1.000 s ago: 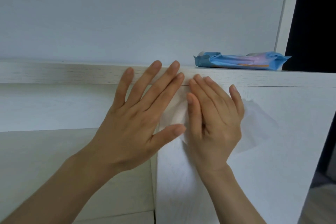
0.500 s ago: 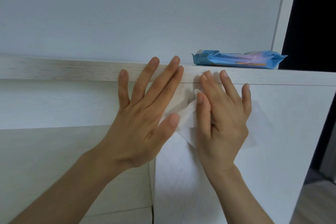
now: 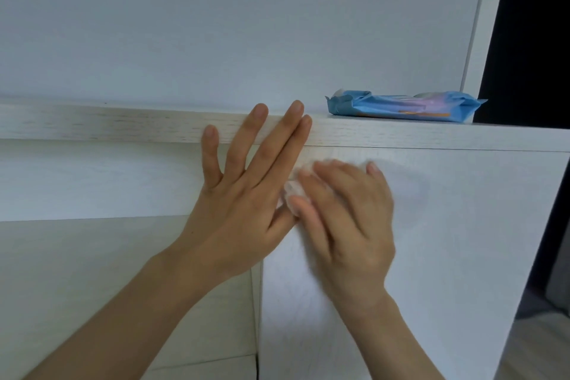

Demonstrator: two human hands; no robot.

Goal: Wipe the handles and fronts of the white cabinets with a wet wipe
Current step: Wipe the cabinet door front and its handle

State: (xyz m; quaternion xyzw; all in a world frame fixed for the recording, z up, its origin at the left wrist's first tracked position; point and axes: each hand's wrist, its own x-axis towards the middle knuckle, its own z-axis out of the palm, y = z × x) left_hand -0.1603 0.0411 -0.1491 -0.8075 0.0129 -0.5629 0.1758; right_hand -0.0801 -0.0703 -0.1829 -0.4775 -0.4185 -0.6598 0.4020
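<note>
A white cabinet door (image 3: 447,241) fills the right half of the view, with another white front (image 3: 92,281) set further back on the left. My left hand (image 3: 246,194) lies flat, fingers spread, across the top left corner of the door and the wooden top edge. My right hand (image 3: 345,219) is blurred and curls over a bunched white wet wipe (image 3: 294,191), pressing it against the door just below the top edge. Most of the wipe is hidden under my fingers. No handle shows.
A blue pack of wet wipes (image 3: 404,109) lies on the light wooden cabinet top (image 3: 108,126) at the right. A pale wall (image 3: 216,25) rises behind it. A dark doorway (image 3: 533,34) opens at the far right, with floor (image 3: 536,345) below.
The wipe was spread flat under my right hand; now it is bunched up beneath curled fingers. My right hand has slid down slightly. My left hand stays flat in place.
</note>
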